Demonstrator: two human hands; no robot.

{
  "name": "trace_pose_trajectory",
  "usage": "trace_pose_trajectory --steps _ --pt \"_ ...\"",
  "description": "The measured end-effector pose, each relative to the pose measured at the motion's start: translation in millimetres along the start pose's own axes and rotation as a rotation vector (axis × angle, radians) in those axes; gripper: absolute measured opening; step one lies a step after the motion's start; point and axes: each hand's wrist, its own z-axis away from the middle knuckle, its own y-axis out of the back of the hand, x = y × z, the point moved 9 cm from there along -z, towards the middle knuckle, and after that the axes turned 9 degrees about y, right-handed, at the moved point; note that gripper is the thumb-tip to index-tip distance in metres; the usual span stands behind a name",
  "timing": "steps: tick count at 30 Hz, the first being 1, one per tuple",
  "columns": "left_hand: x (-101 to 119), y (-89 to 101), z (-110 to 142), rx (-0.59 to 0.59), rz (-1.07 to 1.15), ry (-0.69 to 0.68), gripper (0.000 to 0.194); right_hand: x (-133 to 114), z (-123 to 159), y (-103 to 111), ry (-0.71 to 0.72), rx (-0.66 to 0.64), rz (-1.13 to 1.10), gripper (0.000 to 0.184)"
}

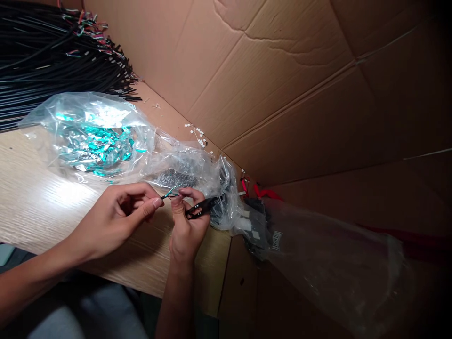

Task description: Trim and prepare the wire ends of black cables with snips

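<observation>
Between thumb and forefinger, my left hand (129,212) pinches the end of a black cable (163,197) whose thin coloured wires (172,190), one of them green, stick out to the right. The thumb and forefinger of my right hand (189,223) meet at those wires. A black hand tool with slots (198,209) lies in the palm of that same hand; its exact kind is unclear. Just behind both hands is a clear plastic bag (190,162) with small dark pieces in it.
A clear bag of shiny green pieces (102,146) lies left of centre. Behind it, black cables (52,61) are piled. Small white bits (200,132) lie along the cardboard wall (282,84). More plastic bags (318,254) and red items (266,192) are at right.
</observation>
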Motion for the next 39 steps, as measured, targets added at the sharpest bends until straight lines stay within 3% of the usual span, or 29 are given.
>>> trace_pose_trajectory --steps 5,8,20,25,30,35,39 --pt "-10.4 1.2 4.6 0.085 -0.114 -0.026 0.021 -41.1 1.4 6.0 0.319 0.065 0.206 0.011" --pt "-12.1 2.9 9.9 0.15 -0.194 -0.066 0.018 -55.6 0.1 4.8 0.399 0.079 0.315 0.007" --pt "12.6 -3.2 23.6 0.305 -0.438 -0.366 0.012 -53.1 1.9 -3.7 0.377 -0.048 0.32 0.006" --pt "12.2 -2.3 23.0 0.32 -0.45 -0.358 0.012 -62.1 6.5 -8.9 0.441 -0.077 0.415 0.006" --pt "13.1 -0.8 22.0 0.323 -0.436 -0.333 0.012 -54.9 12.2 -12.8 0.385 -0.122 0.317 0.008" --pt "12.9 -1.4 23.1 0.323 -0.438 -0.333 0.012 -51.6 12.2 -8.5 0.362 -0.068 0.275 0.013" --pt "12.8 -0.6 25.2 0.345 -0.46 -0.356 0.011 -57.9 12.4 -7.9 0.448 0.002 0.332 0.016"
